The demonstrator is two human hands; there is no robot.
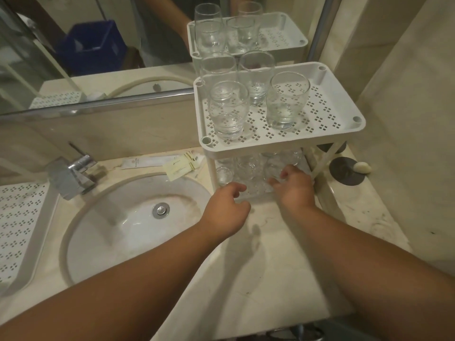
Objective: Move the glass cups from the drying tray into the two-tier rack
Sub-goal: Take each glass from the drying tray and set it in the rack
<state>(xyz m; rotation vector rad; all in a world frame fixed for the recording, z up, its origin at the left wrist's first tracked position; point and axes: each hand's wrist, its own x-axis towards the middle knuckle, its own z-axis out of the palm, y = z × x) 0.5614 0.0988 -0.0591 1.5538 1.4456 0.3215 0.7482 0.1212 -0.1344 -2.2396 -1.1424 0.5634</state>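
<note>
I judged the glass cups point(287, 100) rigid, slick and breakable, best gripped mid-wall; my left hand point(227, 205) hung loosely curled and empty, my right hand's point(293, 187) grasp was unclear.

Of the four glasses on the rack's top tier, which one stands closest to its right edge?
The front-right glass. It stands alone on the right half of the top tier; the other three cluster toward the left and back.
</note>
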